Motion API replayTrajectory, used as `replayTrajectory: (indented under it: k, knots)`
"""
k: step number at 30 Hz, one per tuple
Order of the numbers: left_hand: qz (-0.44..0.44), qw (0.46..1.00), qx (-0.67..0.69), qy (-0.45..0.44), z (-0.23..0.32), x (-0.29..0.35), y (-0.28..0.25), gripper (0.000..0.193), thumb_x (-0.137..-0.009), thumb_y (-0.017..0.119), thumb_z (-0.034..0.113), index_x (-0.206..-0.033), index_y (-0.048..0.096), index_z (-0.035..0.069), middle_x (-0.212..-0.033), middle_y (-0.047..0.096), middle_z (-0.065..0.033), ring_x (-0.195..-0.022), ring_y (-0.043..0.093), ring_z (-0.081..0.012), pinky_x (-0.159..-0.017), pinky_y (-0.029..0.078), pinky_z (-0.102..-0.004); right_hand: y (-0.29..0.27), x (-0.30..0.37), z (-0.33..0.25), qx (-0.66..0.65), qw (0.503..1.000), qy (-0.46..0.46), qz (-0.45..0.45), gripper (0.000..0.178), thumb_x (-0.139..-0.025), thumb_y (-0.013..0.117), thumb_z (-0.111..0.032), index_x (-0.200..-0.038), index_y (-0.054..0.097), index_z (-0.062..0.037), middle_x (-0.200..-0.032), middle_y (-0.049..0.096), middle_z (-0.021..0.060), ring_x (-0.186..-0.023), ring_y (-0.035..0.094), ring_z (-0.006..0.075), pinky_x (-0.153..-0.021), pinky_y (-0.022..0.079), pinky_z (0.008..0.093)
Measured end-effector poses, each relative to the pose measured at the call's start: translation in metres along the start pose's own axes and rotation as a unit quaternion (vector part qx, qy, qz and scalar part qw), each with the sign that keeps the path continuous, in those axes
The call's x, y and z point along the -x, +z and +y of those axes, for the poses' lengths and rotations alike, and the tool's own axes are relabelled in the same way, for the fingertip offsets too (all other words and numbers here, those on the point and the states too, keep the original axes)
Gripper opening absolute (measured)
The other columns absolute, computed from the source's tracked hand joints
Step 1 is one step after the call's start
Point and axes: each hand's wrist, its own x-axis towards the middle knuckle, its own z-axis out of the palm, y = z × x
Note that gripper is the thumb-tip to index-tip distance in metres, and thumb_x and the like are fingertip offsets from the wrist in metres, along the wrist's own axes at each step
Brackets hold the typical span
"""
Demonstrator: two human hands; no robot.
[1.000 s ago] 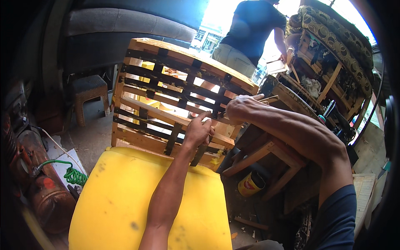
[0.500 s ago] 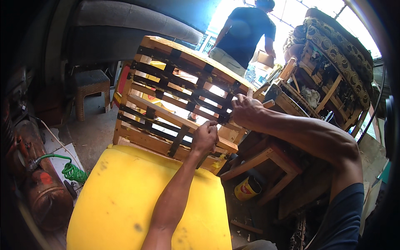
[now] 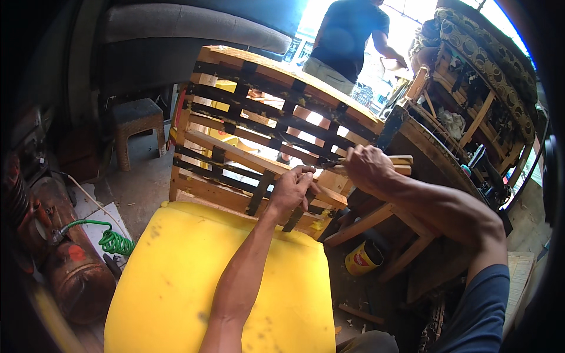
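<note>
A wooden seat frame (image 3: 235, 154) stands tilted before me, laced with crossing black webbing straps (image 3: 253, 120). My right hand (image 3: 369, 167) is closed round a plier-like tool (image 3: 402, 165) with two wood-coloured handles. Its dark front end points left, toward the webbing and my left hand. My left hand (image 3: 291, 191) is closed at the frame's near right part, on a black strap whose loose end (image 3: 291, 221) hangs below the fingers. Much of the grip is hidden by the hand itself. Against the frame's near side rests a yellow foam-like cushion (image 3: 218, 282), under my left forearm.
A person (image 3: 344, 44) stands beyond the frame. A stool (image 3: 138, 126), a rusty tank (image 3: 76, 276) and a coiled green hose (image 3: 115, 242) are at left. At right are a yellow tub (image 3: 360, 259), a wooden stand (image 3: 412, 226) and a stripped patterned sofa (image 3: 488, 65).
My right hand has moved right and slightly down, and the tool's handles now show as a pair. My left hand stays near the same strap. The person behind has reached an arm out to the right.
</note>
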Motion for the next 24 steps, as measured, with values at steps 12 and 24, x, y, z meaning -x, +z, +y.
replayTrajectory:
  k: [12, 24]
  knots:
    - [-0.024, 0.999, 0.021, -0.007, 0.000, 0.009, -0.009, 0.034, -0.109, 0.051, 0.021, -0.134, 0.057, -0.001, -0.088, 0.073, -0.0089, -0.054, 0.061, -0.0100, -0.050, 0.049, -0.0215, 0.060, 0.051, 0.002, -0.417, 0.902, 0.112, -0.006, 0.025, -0.091, 0.062, -0.020, -0.101, 0.059, 0.0036, -0.090, 0.068, 0.0281, -0.088, 0.070, 0.0435, -0.077, 0.056, 0.0516]
    - [0.004, 0.999, -0.030, 0.022, 0.007, 0.016, 0.002, 0.033, -0.109, 0.051, 0.021, -0.134, 0.059, 0.001, -0.090, 0.072, -0.0050, -0.053, 0.060, -0.0069, -0.050, 0.048, -0.0212, 0.072, 0.062, 0.007, -0.316, 0.944, 0.061, -0.068, 0.029, -0.093, 0.055, -0.013, -0.116, 0.057, 0.0048, -0.110, 0.067, 0.0276, -0.105, 0.067, 0.0433, -0.088, 0.054, 0.0530]
